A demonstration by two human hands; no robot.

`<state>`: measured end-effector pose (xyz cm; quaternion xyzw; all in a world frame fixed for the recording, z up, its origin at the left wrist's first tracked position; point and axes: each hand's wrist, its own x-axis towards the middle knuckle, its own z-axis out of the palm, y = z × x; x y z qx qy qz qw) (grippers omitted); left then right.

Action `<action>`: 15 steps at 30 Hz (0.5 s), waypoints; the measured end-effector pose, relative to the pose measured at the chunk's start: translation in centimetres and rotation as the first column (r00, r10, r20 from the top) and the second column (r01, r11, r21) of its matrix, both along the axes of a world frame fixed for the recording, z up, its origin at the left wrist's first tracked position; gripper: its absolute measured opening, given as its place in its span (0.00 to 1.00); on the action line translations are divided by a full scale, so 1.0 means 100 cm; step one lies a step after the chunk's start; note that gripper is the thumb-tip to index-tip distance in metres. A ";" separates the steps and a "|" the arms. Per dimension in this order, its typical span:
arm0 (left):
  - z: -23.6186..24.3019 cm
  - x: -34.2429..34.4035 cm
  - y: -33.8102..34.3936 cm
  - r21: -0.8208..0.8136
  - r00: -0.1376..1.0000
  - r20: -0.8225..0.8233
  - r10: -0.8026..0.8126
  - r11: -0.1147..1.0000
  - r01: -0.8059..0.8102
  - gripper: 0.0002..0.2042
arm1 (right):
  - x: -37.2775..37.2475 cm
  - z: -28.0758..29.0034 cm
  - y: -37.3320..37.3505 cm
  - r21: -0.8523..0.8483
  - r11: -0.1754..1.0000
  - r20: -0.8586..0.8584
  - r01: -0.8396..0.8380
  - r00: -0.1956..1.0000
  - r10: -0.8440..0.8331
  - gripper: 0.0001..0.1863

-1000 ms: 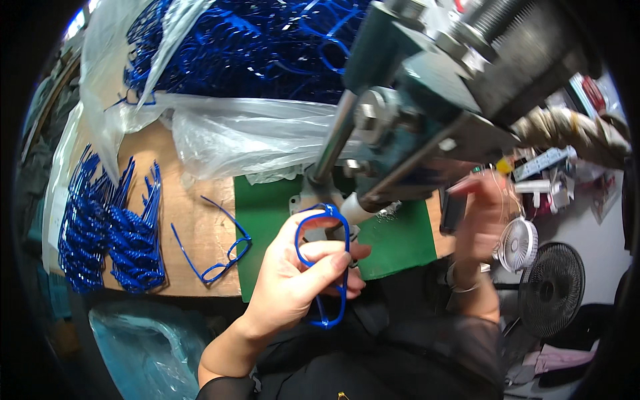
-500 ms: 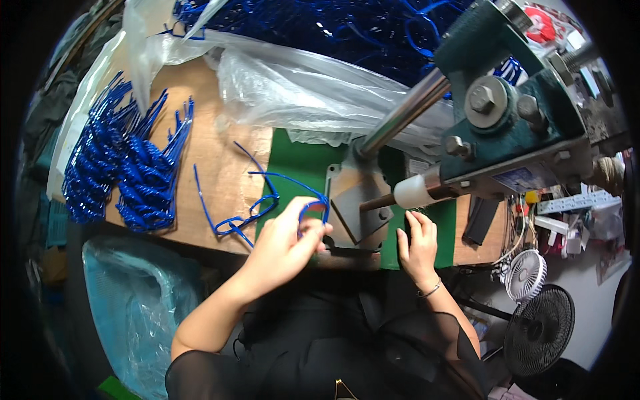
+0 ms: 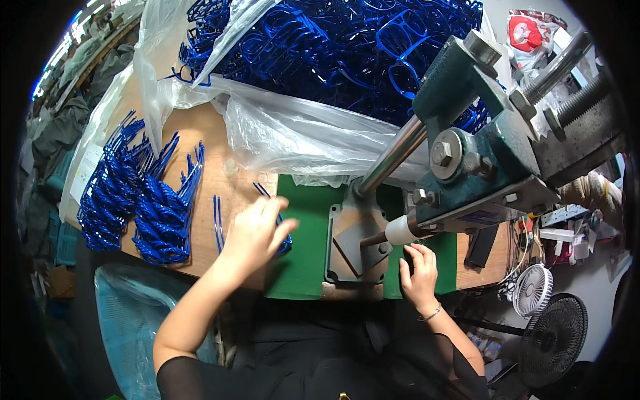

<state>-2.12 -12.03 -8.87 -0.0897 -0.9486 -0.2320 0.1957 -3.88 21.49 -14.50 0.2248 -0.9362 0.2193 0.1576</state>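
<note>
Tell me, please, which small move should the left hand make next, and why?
Perhaps the left hand should move away from the loose blue frames toward the heap of frames behind: its fingers look spread rather than gripping, and the right hand rests beside the press, holding nothing that I can see.

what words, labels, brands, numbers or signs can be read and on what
No text can be read.
White sheet, far left: too small to read.
Bluish label on the green press: too blurred to read.
Red-and-white package, upper right: too blurred to read.
</note>
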 end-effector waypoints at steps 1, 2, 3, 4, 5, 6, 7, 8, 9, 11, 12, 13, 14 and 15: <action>0.013 -0.019 -0.005 0.014 0.997 -0.073 -0.031 0.999 0.032 0.12 | 0.000 0.000 -0.001 0.008 1.000 -0.004 -0.005 1.000 0.005 0.14; 0.028 -0.047 -0.014 -0.026 0.981 -0.192 -0.038 0.999 0.034 0.09 | 0.000 0.001 -0.002 -0.004 1.000 -0.006 -0.011 1.000 0.011 0.14; 0.041 -0.082 -0.026 -0.017 0.943 -0.331 -0.034 0.999 0.030 0.07 | 0.001 0.002 -0.001 -0.008 1.000 -0.001 -0.004 1.000 0.004 0.14; 0.064 -0.113 -0.035 -0.018 0.924 -0.375 0.071 0.996 -0.084 0.05 | 0.001 0.002 0.000 -0.011 1.000 0.003 -0.001 1.000 0.001 0.13; 0.080 -0.140 -0.049 0.039 0.898 -0.410 0.162 0.986 -0.160 0.06 | 0.001 0.002 -0.002 -0.016 1.000 0.009 -0.005 1.000 0.006 0.13; 0.089 -0.164 -0.063 0.068 0.855 -0.443 0.268 0.962 -0.266 0.07 | 0.001 0.001 -0.004 -0.022 1.000 0.025 0.004 1.000 -0.003 0.13; 0.098 -0.185 -0.076 0.099 0.796 -0.482 0.366 0.926 -0.365 0.08 | 0.001 0.000 -0.004 -0.036 0.999 0.015 0.000 1.000 0.001 0.13; 0.099 -0.202 -0.083 0.137 0.805 -0.356 0.474 0.879 -0.457 0.09 | 0.001 0.000 -0.001 -0.043 0.999 0.015 0.016 1.000 -0.015 0.13; 0.096 -0.213 -0.096 0.146 0.788 -0.219 0.576 0.818 -0.557 0.11 | 0.002 -0.001 0.000 -0.063 0.998 0.023 0.019 1.000 -0.018 0.13; 0.065 -0.235 -0.104 0.157 0.855 -0.153 0.496 0.866 -0.474 0.11 | 0.002 0.002 0.000 -0.070 0.997 0.003 0.035 0.999 -0.035 0.12; 0.063 -0.228 -0.104 0.170 0.864 -0.169 0.474 0.877 -0.449 0.10 | 0.003 0.002 0.000 -0.048 0.998 0.005 0.045 0.999 -0.044 0.12; 0.063 -0.223 -0.106 0.182 0.872 -0.186 0.452 0.888 -0.422 0.10 | 0.002 0.002 0.002 -0.026 0.998 0.006 0.054 0.999 -0.054 0.12; 0.063 -0.226 -0.112 0.158 0.901 -0.216 0.377 0.924 -0.349 0.09 | 0.001 0.000 0.000 -0.045 0.998 0.018 0.054 0.998 -0.053 0.12; 0.070 -0.219 -0.114 0.069 0.930 -0.227 0.289 0.957 -0.281 0.08 | 0.002 0.003 -0.003 -0.058 0.997 0.030 0.046 0.999 -0.044 0.12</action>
